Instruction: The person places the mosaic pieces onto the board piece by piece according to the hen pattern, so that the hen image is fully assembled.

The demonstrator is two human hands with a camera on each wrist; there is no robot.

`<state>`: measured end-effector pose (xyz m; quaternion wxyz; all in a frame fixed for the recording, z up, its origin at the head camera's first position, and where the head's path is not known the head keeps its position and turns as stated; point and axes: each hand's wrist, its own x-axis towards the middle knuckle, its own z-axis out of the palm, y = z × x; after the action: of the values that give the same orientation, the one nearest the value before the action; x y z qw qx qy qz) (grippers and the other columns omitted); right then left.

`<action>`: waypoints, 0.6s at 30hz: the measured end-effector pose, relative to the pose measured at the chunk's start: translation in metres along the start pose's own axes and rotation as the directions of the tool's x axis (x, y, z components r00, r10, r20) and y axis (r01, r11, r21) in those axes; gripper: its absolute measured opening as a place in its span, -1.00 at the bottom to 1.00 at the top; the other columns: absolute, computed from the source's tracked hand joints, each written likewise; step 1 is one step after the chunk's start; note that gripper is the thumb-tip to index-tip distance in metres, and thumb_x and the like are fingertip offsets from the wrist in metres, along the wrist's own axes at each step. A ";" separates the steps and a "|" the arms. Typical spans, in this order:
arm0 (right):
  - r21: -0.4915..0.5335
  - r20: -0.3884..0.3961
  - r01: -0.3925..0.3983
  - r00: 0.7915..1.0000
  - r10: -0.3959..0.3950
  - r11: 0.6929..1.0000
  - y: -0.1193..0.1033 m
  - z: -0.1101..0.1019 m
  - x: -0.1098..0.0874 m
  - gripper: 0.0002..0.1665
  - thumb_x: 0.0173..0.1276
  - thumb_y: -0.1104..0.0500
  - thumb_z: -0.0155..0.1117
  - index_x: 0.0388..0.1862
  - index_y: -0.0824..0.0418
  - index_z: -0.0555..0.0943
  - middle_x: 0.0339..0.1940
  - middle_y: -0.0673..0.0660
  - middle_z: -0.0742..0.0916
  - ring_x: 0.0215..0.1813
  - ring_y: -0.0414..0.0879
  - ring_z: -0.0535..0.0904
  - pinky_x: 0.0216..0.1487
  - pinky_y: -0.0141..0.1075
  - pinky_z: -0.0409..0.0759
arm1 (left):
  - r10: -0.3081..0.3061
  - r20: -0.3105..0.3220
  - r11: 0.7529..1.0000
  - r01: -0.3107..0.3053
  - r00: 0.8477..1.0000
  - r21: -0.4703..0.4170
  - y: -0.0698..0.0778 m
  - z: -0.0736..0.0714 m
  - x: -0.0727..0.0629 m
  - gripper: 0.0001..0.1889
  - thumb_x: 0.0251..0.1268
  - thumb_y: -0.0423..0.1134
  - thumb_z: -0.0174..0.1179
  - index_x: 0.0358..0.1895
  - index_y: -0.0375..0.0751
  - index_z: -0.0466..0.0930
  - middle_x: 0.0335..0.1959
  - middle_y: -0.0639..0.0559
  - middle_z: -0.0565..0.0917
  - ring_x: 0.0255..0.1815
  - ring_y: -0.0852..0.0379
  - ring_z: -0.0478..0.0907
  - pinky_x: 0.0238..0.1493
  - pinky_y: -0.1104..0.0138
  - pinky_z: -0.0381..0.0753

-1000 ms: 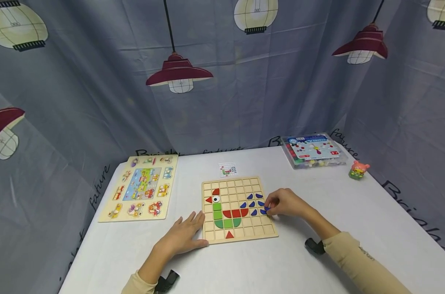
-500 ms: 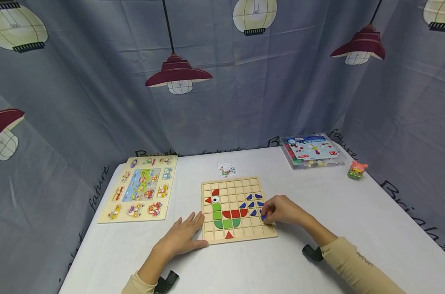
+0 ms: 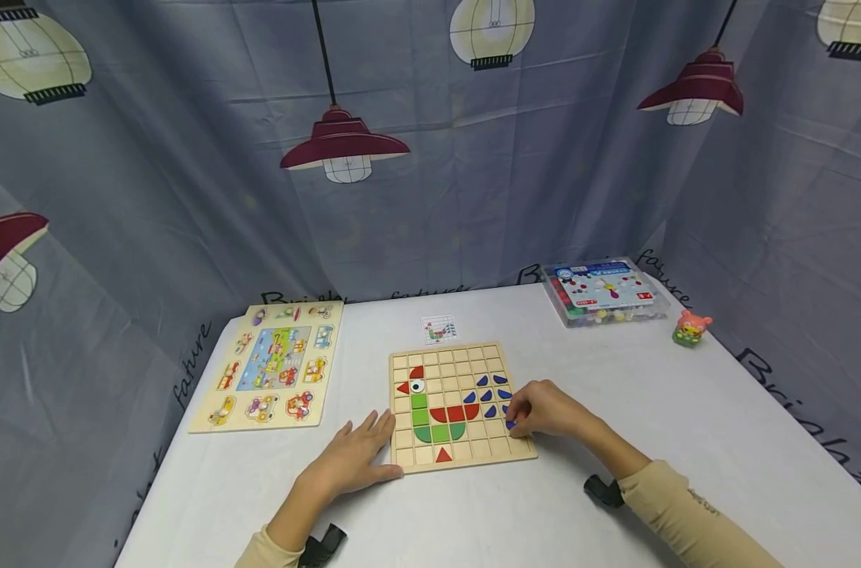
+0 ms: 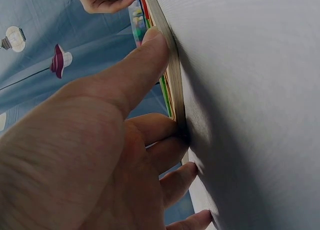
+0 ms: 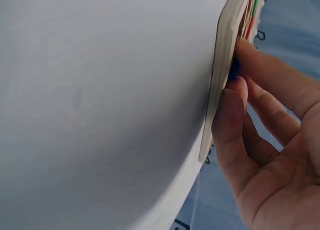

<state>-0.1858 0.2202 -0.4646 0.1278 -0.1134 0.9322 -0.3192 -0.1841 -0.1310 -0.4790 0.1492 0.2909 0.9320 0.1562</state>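
A wooden grid board lies on the white table, bearing flat red, green and blue pieces and a white eye disc that form a bird shape. My left hand rests at the board's left side, its fingers spread and its thumb against the front-left corner. At the right side my right hand pinches a blue puzzle piece between thumb and fingers, down at the grid. Several blue half-round pieces lie left of that hand. The fingers partly hide the pinched piece and its neighbours.
A small picture card lies behind the board. To the left is a vehicle peg puzzle. A clear plastic box of colourful parts stands at the back right, near a pink-headed toy figure.
My right hand has moved slightly left and toward me with the pinched blue piece, from the board's right edge to a spot lower in the last columns. The left hand keeps its place.
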 end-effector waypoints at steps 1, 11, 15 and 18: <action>0.000 0.000 -0.001 1.000 0.001 1.000 0.000 0.000 0.000 -0.82 -0.09 0.27 0.58 -0.53 0.12 0.70 -0.65 -0.07 0.64 -0.54 -0.22 0.48 -0.54 -0.45 0.41 | 0.001 -0.001 1.000 -0.001 1.000 0.001 0.000 0.000 0.000 -0.08 0.18 0.23 0.24 0.48 -0.28 0.19 0.51 -0.14 0.25 0.56 -0.19 0.11 0.48 -0.23 0.08; -0.012 0.009 0.018 1.000 -0.018 1.000 0.000 -0.002 0.000 -0.81 -0.08 0.28 0.59 -0.53 0.14 0.70 -0.65 -0.07 0.65 -0.55 -0.24 0.50 -0.55 -0.46 0.44 | 0.001 -0.008 1.000 -0.001 1.000 0.005 -0.001 0.001 0.001 -0.09 0.18 0.22 0.25 0.46 -0.31 0.22 0.50 -0.15 0.27 0.55 -0.21 0.13 0.46 -0.24 0.11; -0.024 0.013 0.000 1.000 0.000 1.000 -0.001 -0.003 0.000 -0.82 -0.08 0.27 0.60 -0.53 0.13 0.70 -0.65 -0.08 0.65 -0.56 -0.26 0.51 -0.54 -0.46 0.46 | -0.002 -0.003 1.000 0.002 1.000 0.002 0.000 0.000 0.001 -0.09 0.18 0.21 0.25 0.46 -0.31 0.21 0.51 -0.15 0.26 0.56 -0.21 0.12 0.47 -0.23 0.10; -0.024 0.015 -0.006 1.000 0.006 1.000 -0.002 -0.004 -0.001 -0.81 -0.09 0.27 0.60 -0.52 0.13 0.71 -0.64 -0.07 0.65 -0.55 -0.25 0.50 -0.54 -0.45 0.45 | -0.001 0.000 1.000 0.001 1.000 0.002 0.000 -0.001 0.001 -0.10 0.19 0.21 0.25 0.46 -0.31 0.21 0.51 -0.16 0.26 0.56 -0.21 0.11 0.47 -0.23 0.09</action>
<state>-0.1861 0.2213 -0.4604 0.1342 -0.1145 0.9352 -0.3070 -0.1855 -0.1304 -0.4779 0.1488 0.2907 0.9323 0.1552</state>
